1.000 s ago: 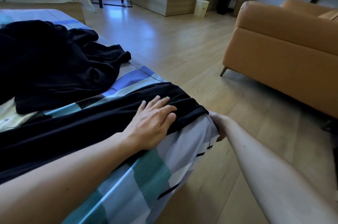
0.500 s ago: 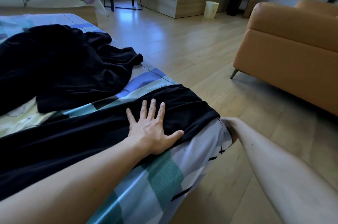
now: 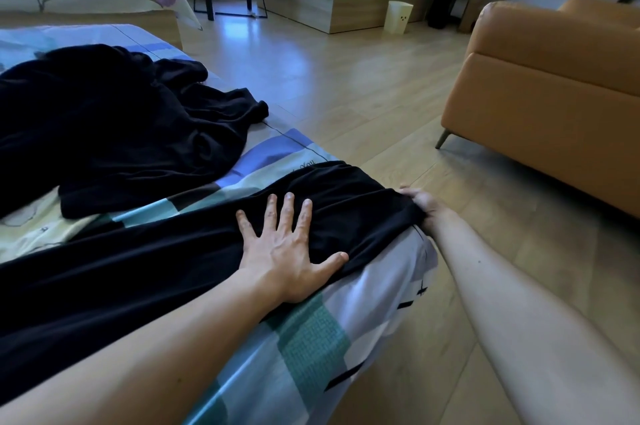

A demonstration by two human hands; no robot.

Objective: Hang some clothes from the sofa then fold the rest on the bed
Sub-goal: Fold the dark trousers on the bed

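Black limp-fabric garment (image 3: 346, 196) lies stretched along the checked-sheet bed (image 3: 311, 338) edge, likely light and slippery; your left hand (image 3: 287, 251) presses it, fingers spread, while your right hand (image 3: 424, 206) grips its end, the soundest hold.

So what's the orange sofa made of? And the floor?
Sofa: looks like smooth leather or faux leather, with a soft sheen.
Floor: pale wood-look planks, glossy, since window light reflects off them; real wood or laminate, can't tell.
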